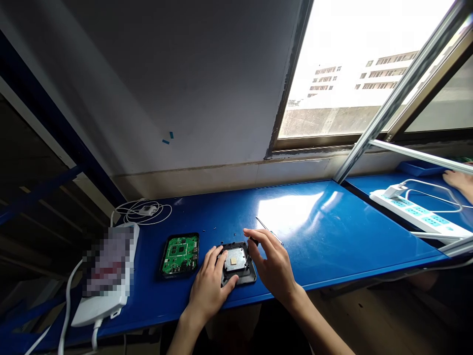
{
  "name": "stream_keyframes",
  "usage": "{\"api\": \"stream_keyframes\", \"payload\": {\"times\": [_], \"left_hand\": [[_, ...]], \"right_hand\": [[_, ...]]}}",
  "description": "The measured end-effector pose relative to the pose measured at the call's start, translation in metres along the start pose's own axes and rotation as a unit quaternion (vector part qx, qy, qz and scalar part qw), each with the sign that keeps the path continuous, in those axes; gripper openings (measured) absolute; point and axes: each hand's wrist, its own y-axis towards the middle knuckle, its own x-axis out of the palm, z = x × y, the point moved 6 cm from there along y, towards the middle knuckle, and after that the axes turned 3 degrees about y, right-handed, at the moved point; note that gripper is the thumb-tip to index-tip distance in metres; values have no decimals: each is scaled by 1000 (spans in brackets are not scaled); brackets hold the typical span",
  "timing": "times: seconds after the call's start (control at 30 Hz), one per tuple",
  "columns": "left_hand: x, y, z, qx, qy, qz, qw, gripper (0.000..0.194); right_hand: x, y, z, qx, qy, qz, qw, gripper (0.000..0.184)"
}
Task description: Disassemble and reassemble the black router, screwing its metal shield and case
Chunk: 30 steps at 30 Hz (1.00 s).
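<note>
One blue tabletop (343, 246) runs beneath everything in hand, with a white power strip (417, 213) well apart at the right. The left hand (210, 283) lies over the left side of a black cover (250, 277), fingers spread and resting on it, thumb at its near edge, without closing round it. The right hand (272, 264) bends in at the cover's right edge, thumb and forefinger pinching a small dark piece (253, 241) too hidden to identify. The cover thus sits between the hands, just left of the right fingertips; it looks nearly square, with no clear long axis. Left of the left hand, apart from it, a black case (161, 268) holds a green circuit board (182, 254). A metal plate (240, 255) is set in the cover. Beyond the right hand, nearer to it than to the left, a thin rod (263, 224) lies slanting from far left to near right, partly hidden. On the plate is a tan pad (233, 261); smallest are some dark specks (235, 234), probably screws, beyond the cover.
</note>
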Motion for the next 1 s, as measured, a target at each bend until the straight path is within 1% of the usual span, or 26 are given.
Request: {"api": "stream_keyframes", "payload": {"times": [0.1,0.17,0.23,0.33,0.47,0.53,0.6,0.67,0.7,0.77,0.83,0.93,1.0], "left_hand": [[0,0,1,2,-3,2,1000,56],[0,0,1,4,-6,6,1000,56],[1,0,0,6,-9,10,1000,57],[3,0,-1,9,-13,16,1000,57],[4,-1,-2,13,-14,25,1000,57],[4,0,-1,14,-13,26,999,57],[4,0,-1,15,-11,25,1000,57],[3,0,-1,15,-10,23,1000,58],[4,0,-1,14,-9,22,1000,58],[4,0,-2,13,-8,22,1000,58],[4,0,-2,12,-7,22,1000,57],[4,0,-2,13,-5,23,1000,58],[4,0,-2,13,-5,23,1000,58]], "right_hand": [[4,0,1,3,15,-41,999,36],[4,-1,1,11,10,-48,999,33],[4,-1,-1,2,-3,-28,1000,26],[4,-2,-7,-28,-6,12,1000,26],[7,-5,-10,-41,12,28,999,42],[7,-8,-9,-48,21,26,998,44],[6,-11,-10,-62,15,39,997,37],[3,-13,-10,-71,-3,69,995,29],[1,-14,-10,-75,-11,82,994,29],[1,-15,-10,-80,-14,92,992,37],[3,-15,-8,-72,7,80,994,41],[6,-14,-4,-47,55,47,996,42],[6,-13,-4,-46,48,43,997,36]]}}
